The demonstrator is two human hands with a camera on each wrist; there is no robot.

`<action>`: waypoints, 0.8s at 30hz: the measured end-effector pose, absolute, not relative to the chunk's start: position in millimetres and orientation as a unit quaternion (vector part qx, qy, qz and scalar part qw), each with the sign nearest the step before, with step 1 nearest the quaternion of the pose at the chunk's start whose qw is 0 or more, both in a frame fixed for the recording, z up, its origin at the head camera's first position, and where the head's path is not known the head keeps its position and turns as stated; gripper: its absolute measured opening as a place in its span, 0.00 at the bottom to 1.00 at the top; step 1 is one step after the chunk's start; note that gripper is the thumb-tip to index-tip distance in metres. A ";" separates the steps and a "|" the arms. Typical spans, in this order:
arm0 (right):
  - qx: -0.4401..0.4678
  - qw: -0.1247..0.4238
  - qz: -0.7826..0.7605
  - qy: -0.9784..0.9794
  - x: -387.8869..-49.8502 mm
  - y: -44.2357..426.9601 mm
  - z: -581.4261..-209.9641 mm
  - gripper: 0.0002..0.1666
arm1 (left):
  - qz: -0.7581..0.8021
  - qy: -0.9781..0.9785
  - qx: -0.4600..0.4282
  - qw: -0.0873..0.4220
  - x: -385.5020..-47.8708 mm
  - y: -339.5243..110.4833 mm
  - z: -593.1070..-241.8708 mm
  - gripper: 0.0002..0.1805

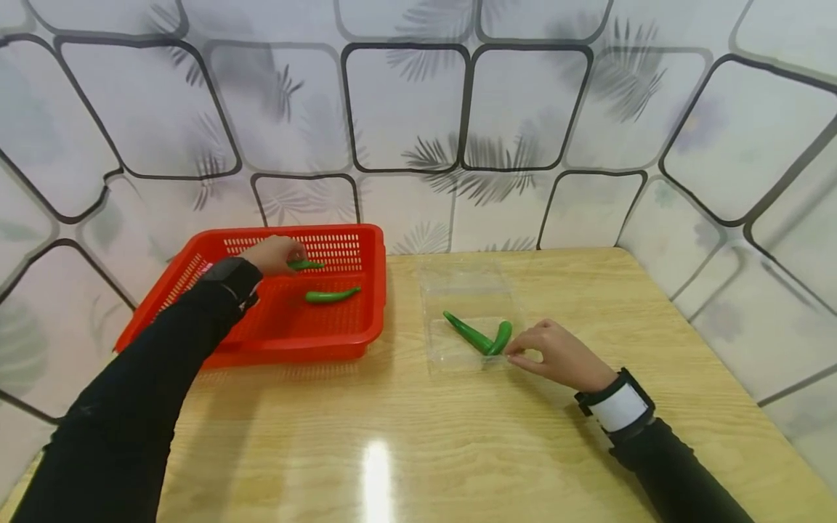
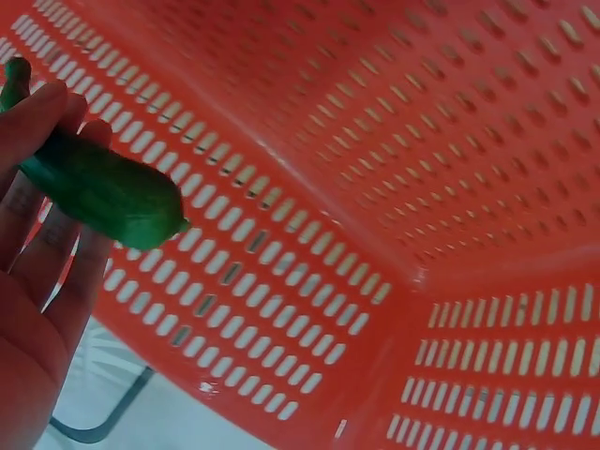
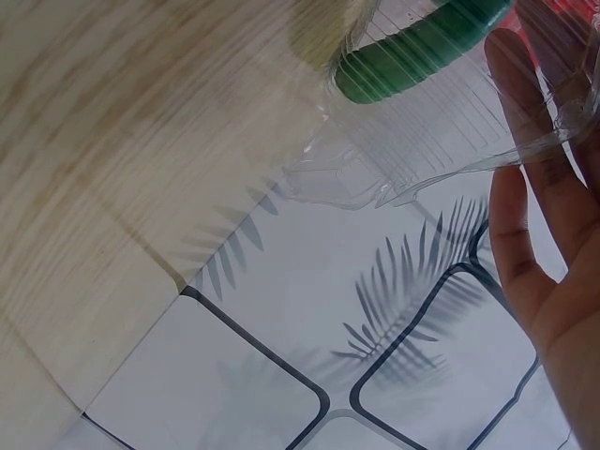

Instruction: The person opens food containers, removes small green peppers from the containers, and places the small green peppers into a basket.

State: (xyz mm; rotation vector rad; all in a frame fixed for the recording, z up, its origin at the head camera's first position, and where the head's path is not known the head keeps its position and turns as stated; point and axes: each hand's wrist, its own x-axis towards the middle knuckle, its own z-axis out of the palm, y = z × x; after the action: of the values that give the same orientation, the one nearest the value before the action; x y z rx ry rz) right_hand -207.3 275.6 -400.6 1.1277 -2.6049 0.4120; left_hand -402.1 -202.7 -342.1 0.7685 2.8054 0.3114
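Observation:
Inside the red basket [image 1: 375, 290], my left hand [image 1: 275, 256] pinches a green pepper [image 1: 306, 265]; the left wrist view shows that pepper [image 2: 112, 192] between thumb and fingers of the hand [image 2: 47, 234]. Another green pepper [image 1: 332, 296] lies on the basket floor. A clear plastic container [image 1: 437, 330] on the table holds two green peppers, one long [image 1: 467, 333] and one curved [image 1: 501, 338], their lower ends together. At its near right corner, my right hand [image 1: 556, 354] grips the edge; in the right wrist view the fingers [image 3: 548, 178] are at the clear rim [image 3: 441, 183].
The light wooden table [image 1: 418, 436] meets a patterned wall [image 1: 405, 109] behind the basket and container. A second wall [image 1: 752, 167] stands along the right. The basket's perforated side [image 2: 262, 272] rises close to my left hand.

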 end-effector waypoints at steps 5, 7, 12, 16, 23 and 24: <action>0.385 0.128 0.140 -0.903 -205.7 275.0 -400.9 0.06 | 0.079 0.956 0.262 0.105 -407.1 -211.8 -352.6 0.10; 0.382 0.126 0.138 -0.905 -205.6 275.0 -400.7 0.06 | 0.076 0.957 0.258 0.108 -409.2 -215.5 -356.6 0.10; 0.380 0.126 0.131 -0.907 -206.3 275.3 -400.5 0.06 | 0.072 0.960 0.236 0.129 -410.8 -221.7 -365.7 0.11; 0.383 0.129 0.133 -0.905 -206.0 275.0 -400.1 0.06 | 0.070 0.959 0.231 0.146 -405.5 -219.2 -366.1 0.11; 0.384 0.128 0.136 -0.904 -206.0 275.6 -400.3 0.06 | 0.047 0.959 0.233 0.156 -397.1 -216.6 -364.6 0.12; 0.384 0.129 0.136 -0.904 -205.9 275.6 -400.4 0.06 | 0.044 0.959 0.233 0.158 -397.8 -216.4 -365.5 0.12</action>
State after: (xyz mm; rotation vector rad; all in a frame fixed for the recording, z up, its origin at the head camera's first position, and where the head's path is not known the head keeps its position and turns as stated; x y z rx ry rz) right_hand -205.9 275.6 -400.4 1.1152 -2.6292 0.3953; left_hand -397.8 -216.4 -365.5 0.6667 2.7426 0.1258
